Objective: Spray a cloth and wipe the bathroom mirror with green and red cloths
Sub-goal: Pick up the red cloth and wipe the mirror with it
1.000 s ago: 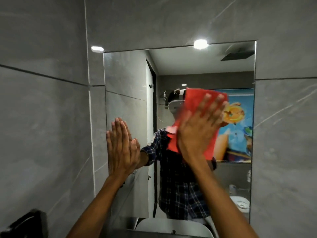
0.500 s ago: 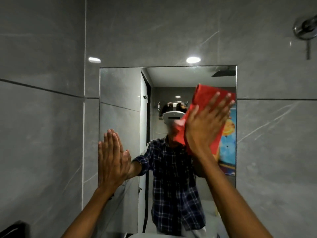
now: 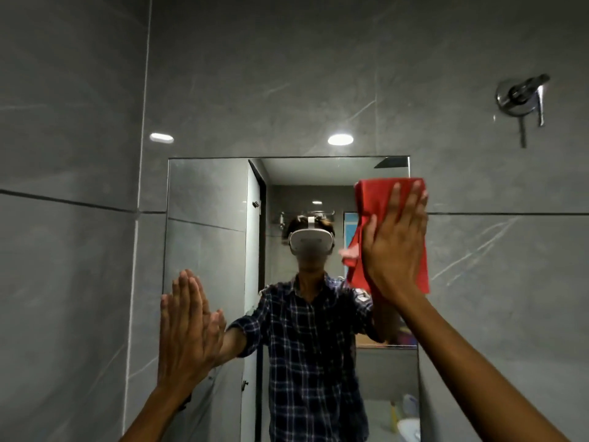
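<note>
A rectangular mirror (image 3: 216, 199) is set into the grey tiled wall. My right hand (image 3: 393, 244) presses a folded red cloth (image 3: 376, 199) flat against the mirror's upper right corner, and the cloth overlaps the right edge onto the wall. My left hand (image 3: 186, 327) rests flat with fingers together on the mirror's left edge, lower down, holding nothing. The mirror reflects a person in a checked shirt wearing a white headset. No green cloth or spray bottle is in view.
Grey marble-look tiles (image 3: 73, 282) surround the mirror, with a side wall close on the left. A chrome tap fitting (image 3: 519, 97) sticks out of the wall at upper right. The mirror's lower right reflects a white basin and bottles.
My right hand has slid the red cloth up and right, from the mirror's middle to its upper right corner. The camera has tilted upward. My left hand stays flat on the left edge.
</note>
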